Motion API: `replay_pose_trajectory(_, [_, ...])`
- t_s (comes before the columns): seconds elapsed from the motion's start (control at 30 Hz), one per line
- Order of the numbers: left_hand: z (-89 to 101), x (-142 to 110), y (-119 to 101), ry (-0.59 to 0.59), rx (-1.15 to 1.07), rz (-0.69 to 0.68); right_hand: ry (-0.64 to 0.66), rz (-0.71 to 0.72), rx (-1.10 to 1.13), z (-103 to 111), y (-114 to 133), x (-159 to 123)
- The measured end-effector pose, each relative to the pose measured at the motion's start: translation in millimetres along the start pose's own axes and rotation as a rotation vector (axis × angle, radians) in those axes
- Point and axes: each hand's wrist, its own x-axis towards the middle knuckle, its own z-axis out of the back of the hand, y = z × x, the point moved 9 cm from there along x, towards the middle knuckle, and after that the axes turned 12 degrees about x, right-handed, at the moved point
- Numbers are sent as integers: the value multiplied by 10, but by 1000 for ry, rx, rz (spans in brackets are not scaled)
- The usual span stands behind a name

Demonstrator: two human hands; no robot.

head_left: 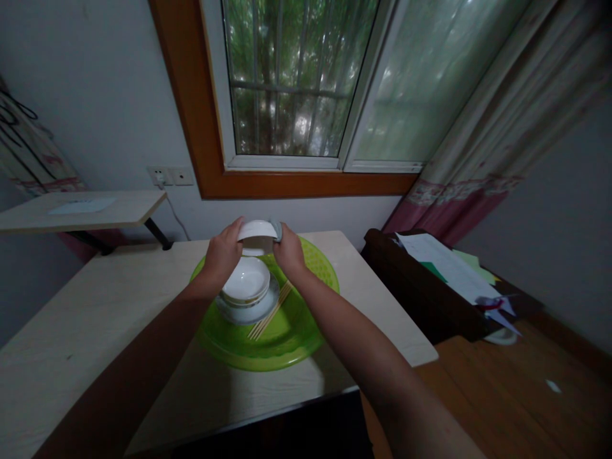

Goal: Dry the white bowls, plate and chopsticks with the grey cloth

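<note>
A white bowl [258, 229] is held up on its side above the green tray [268, 364]. My left hand [224, 254] is closed on the bowl's left rim. At the bowl's right side my right hand [289, 252] is closed on a greyish cloth [276, 228], which presses against the rim. Just below, several stacked white bowls [247, 280] rest on white plates [253, 313] in the tray. Wooden chopsticks [270, 312] lie beside them, slanting to the right. My fingertips behind the bowl are partly hidden.
The tray stands on a pale wooden table [119, 306]. A raised shelf [81, 210] with a paper on it is at the left. Behind is a window [291, 83] above wall sockets [169, 176]. A dark box-like piece [401, 280] with papers [444, 268] stands at the right.
</note>
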Motion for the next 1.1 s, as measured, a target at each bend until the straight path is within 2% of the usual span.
replay_pose_trajectory(0.1, [-21, 24, 97, -30, -96, 91, -61, -129, 115, -8, -220, 25])
replay_pose_trajectory(0.27, [-256, 14, 197, 138, -113, 165, -73, -214, 247, -85, -420, 47])
replay_pose_trajectory(0.4, [-219, -1, 166, 159, -77, 144, -26, -128, 208, -65, -326, 46])
replay_pose_trajectory(0.6, [-77, -38, -14, 172, 127, 35, 46, 53, -28, 40, -3, 6])
replay_pose_trajectory(0.8, [-56, -62, -74, 180, 316, 13, 145, 185, -262, -72, 274, -54])
replay_pose_trajectory(0.93, [-60, -57, -88, 178, 330, 0, 124, 147, -235, -77, 266, -57])
replay_pose_trajectory(1.1, [-41, -18, -65, 100, 231, -14, -5, 51, -18, 26, 96, -29])
